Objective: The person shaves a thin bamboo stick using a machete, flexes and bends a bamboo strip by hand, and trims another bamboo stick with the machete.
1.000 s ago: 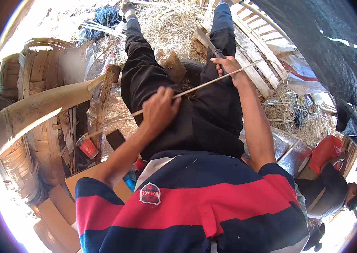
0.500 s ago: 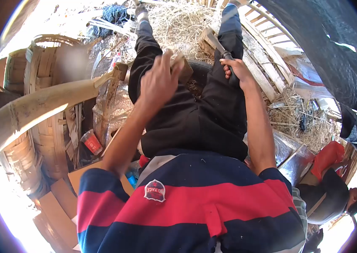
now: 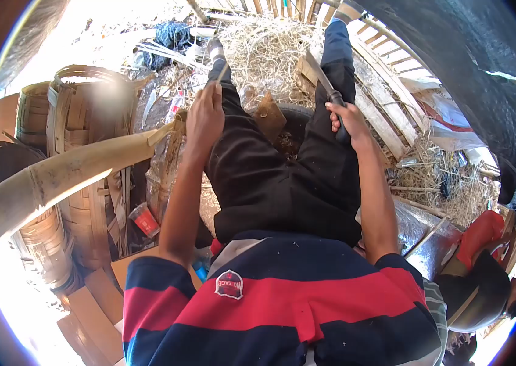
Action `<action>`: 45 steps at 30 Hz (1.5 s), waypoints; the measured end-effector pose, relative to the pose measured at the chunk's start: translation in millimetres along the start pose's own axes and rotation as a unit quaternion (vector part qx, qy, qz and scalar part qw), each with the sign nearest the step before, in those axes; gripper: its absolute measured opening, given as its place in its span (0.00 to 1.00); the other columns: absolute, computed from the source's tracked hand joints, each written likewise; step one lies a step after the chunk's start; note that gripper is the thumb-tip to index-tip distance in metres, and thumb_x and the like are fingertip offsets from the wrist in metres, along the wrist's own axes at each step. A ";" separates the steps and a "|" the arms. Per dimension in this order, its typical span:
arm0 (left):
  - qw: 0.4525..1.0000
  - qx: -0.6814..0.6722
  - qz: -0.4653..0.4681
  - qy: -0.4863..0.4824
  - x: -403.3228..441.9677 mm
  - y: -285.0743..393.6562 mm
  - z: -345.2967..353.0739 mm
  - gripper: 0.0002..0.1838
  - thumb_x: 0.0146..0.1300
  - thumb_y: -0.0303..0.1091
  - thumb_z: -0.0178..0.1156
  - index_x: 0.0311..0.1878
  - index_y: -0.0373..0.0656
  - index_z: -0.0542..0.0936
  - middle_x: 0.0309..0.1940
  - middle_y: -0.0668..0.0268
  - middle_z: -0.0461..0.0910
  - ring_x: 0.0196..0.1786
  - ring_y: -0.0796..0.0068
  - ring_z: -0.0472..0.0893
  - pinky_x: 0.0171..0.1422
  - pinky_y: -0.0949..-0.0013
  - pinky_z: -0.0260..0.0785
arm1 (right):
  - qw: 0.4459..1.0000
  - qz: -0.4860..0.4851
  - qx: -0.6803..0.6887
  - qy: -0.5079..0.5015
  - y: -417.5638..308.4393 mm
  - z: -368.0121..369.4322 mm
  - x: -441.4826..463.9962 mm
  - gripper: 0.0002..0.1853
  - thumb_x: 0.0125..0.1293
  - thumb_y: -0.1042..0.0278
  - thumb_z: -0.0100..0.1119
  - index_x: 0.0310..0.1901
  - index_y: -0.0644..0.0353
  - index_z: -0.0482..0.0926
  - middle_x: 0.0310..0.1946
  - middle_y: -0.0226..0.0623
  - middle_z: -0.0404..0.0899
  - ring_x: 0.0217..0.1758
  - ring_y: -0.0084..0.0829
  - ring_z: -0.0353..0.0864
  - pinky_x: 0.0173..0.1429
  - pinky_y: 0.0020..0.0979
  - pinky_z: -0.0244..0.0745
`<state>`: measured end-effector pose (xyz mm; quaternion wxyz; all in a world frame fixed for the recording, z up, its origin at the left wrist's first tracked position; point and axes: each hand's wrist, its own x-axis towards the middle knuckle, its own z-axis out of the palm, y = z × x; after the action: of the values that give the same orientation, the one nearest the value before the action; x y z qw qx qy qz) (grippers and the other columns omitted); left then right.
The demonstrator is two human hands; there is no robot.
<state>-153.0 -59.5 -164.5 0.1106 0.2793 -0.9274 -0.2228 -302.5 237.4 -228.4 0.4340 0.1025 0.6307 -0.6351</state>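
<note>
My right hand (image 3: 348, 125) is wrapped round the dark handle of a knife (image 3: 322, 74), whose blade points up and away over my right leg. My left hand (image 3: 205, 119) is raised over my left leg with its fingers pinched. A thin pale strip (image 3: 224, 72) sticks up past those fingertips. Between my legs a brown block (image 3: 269, 118) stands by the rim of a dark round container (image 3: 299, 112), whose inside is mostly hidden by my legs.
A thick bamboo pole (image 3: 75, 165) juts in from the left, past woven baskets (image 3: 90, 213) and a red cup (image 3: 144, 219). Pale shavings (image 3: 264, 46) cover the ground ahead. White slats (image 3: 386, 113) lie at right. Another person (image 3: 483, 283) is at lower right.
My left hand has moved left and away from the brown block, its fingers now pinched. The right hand keeps hold of the knife, almost in the same place.
</note>
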 end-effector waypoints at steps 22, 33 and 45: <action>0.841 -0.474 -0.158 -0.209 -56.5 51.1 -59.9 0.12 0.78 0.39 0.46 0.50 0.42 0.74 0.20 0.71 0.70 0.17 0.91 0.56 0.19 0.80 0.46 | 0.947 -0.273 0.054 -0.162 -11.9 72.7 -103.1 0.15 0.65 0.75 0.61 0.52 0.65 0.72 0.28 0.31 0.75 0.30 0.20 0.74 0.38 0.26 0.72; 0.812 -0.509 -0.167 -0.231 -60.9 65.6 -78.0 0.14 0.78 0.40 0.47 0.49 0.40 0.77 0.21 0.75 0.67 0.18 0.91 0.58 0.20 0.81 0.47 | 0.785 -0.482 -0.389 -0.009 -31.9 93.0 -111.3 0.18 0.51 0.65 0.72 0.43 0.57 0.77 0.28 0.37 0.82 0.30 0.39 0.85 0.35 0.36 0.78; 0.778 -0.523 -0.204 -0.282 -73.8 73.1 -81.7 0.12 0.77 0.38 0.48 0.41 0.43 0.76 0.20 0.77 0.64 0.18 0.90 0.58 0.20 0.81 0.46 | 0.620 -0.579 -0.529 0.022 -49.6 92.6 -103.3 0.26 0.40 0.63 0.74 0.44 0.54 0.77 0.28 0.29 0.82 0.30 0.32 0.84 0.35 0.33 0.77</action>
<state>-99.9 8.1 -64.1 -0.0753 0.2857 -0.5796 -0.7594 -235.5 190.0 -106.1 -0.0582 -0.5174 0.7958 -0.3092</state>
